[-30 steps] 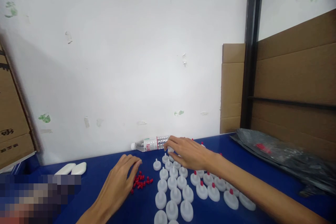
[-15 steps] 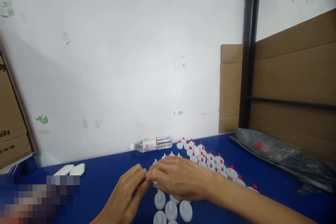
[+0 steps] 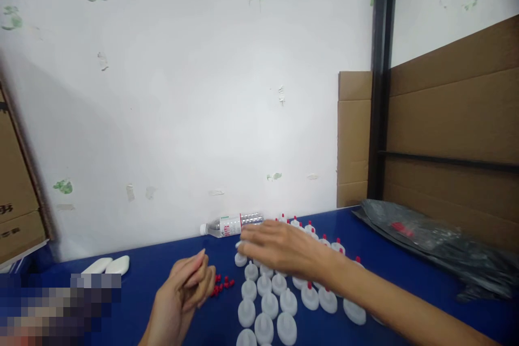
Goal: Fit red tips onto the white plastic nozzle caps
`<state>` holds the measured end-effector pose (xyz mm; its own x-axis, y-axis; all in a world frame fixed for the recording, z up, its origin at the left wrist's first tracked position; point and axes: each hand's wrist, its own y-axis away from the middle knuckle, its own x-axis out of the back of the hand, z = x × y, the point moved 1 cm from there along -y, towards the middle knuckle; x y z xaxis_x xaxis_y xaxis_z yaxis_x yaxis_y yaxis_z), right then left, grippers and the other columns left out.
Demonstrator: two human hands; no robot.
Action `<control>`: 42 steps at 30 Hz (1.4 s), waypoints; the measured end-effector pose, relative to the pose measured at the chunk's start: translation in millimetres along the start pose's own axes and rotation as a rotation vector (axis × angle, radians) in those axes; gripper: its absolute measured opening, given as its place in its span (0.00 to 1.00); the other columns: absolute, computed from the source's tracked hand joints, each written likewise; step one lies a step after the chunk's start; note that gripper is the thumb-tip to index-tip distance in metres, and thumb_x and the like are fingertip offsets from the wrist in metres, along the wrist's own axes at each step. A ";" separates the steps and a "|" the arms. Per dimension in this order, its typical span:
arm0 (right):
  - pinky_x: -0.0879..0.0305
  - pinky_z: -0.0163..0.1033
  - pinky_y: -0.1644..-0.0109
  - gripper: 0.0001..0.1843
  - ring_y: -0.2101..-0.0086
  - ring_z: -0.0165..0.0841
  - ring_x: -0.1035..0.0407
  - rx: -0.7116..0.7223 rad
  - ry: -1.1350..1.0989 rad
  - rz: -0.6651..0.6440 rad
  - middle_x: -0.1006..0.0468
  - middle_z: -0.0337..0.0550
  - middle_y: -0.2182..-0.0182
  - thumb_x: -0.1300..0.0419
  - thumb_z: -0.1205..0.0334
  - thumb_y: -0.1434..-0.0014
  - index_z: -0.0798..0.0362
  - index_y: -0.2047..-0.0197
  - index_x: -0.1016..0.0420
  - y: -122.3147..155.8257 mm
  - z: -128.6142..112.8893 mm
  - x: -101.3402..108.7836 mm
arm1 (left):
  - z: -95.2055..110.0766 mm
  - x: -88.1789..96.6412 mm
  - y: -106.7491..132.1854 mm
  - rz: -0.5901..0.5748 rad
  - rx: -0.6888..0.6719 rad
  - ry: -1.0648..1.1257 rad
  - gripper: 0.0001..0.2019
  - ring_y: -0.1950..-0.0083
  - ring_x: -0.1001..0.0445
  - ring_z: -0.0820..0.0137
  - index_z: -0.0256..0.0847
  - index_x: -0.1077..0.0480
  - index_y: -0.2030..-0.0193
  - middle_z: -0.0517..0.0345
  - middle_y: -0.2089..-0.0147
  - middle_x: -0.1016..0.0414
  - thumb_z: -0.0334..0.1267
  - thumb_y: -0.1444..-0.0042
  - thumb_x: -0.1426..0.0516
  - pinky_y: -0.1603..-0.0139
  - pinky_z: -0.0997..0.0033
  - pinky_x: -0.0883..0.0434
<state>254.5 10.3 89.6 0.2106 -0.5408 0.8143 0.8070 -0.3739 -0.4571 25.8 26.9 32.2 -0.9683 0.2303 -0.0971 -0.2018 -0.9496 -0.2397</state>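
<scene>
My left hand [image 3: 184,286] is closed at the lower left, its fingers curled inward; anything inside them is hidden. A small heap of red caps [image 3: 222,284] lies on the table just right of it. Stretched over the back of the small translucent white bottles is my right hand [image 3: 279,246], blurred, with its thumb and underside hidden. Its fingertips are by an uncapped bottle [image 3: 240,259] with a narrow nozzle. Nearer to me stand several more uncapped bottles [image 3: 264,327]. Bottles with red caps [image 3: 310,297] stand to the right, partly behind my right forearm.
A clear water bottle [image 3: 231,226] lies on its side by the wall. Two white rounded pieces [image 3: 117,265] rest at the left on the blue table [image 3: 154,259]. Grey plastic bags [image 3: 421,248] lie at the right, before cardboard [image 3: 454,119] and a dark metal post [image 3: 381,81].
My hands have come apart. The right one has moved slightly up and right, over the bottles; the left has drawn back left and down, leaving the red caps visible.
</scene>
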 end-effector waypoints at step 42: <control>0.60 0.73 0.32 0.41 0.31 0.57 0.49 -0.691 -0.267 -0.418 0.35 0.57 0.33 0.70 0.37 0.29 0.52 0.30 0.36 60.9 74.1 -81.2 | -31.8 45.4 -41.4 -0.128 -0.082 -0.945 0.18 0.60 0.21 0.60 0.43 0.25 0.60 0.54 0.62 0.18 0.54 0.39 0.49 0.56 0.64 0.29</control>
<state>327.3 87.3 22.2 0.1637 -0.0924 0.9822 0.3475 -0.9264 -0.1450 -5.1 83.5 6.9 -0.6653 0.0304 0.7460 -0.3382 -0.9031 -0.2648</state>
